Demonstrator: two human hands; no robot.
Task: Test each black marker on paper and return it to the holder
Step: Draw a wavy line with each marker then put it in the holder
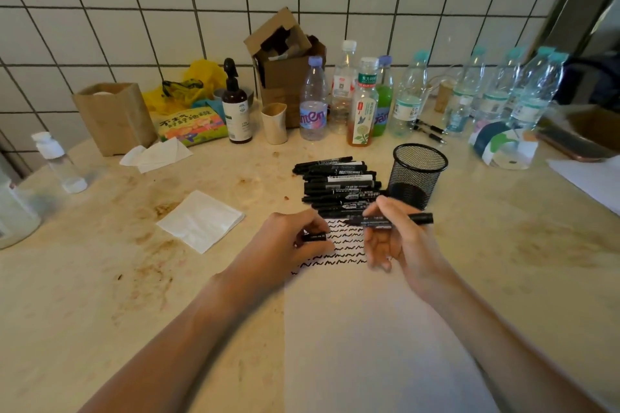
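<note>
Pinching an uncapped marker (389,221) in my right hand (399,238) and its cap (315,237) in my left hand (295,238) at frame centre above the scribbled paper (369,329), I judge testing incomplete: pile (339,184) remains, holder (417,174) looks empty.

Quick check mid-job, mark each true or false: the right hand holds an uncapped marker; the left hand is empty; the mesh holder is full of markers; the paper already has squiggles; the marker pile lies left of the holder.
1. The right hand holds an uncapped marker. True.
2. The left hand is empty. False: it pinches a black cap.
3. The mesh holder is full of markers. False: none show inside.
4. The paper has squiggles. True.
5. The marker pile lies left of the holder. True.
</note>
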